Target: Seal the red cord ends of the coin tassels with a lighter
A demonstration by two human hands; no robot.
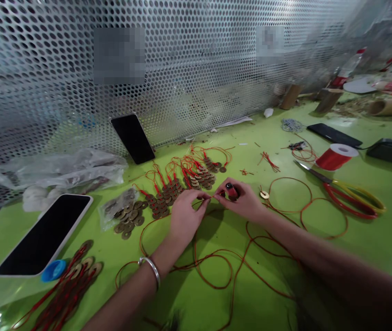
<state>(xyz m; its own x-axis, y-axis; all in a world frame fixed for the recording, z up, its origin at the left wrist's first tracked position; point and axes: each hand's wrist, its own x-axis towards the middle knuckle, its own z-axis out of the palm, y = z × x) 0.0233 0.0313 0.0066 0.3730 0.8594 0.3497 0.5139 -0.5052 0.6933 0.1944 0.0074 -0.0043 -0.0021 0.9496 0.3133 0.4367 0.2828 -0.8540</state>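
2 hands (186,215) pinching red cord (212,196), right also gripping 1 lighter (231,190) | 1 red spool (333,159) | 1 scissors (320,176)

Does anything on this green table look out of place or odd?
Mostly just untidy: one coin lies beside the right hand, apart from the bunched coins. Short red cord offcuts are strewn farther back, and loose red cord sprawls in loops around the forearms. I see no clear damage.

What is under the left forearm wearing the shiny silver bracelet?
Thin red cord shows on both sides of the left forearm, on the bright green tabletop; whatever lies directly beneath is covered.
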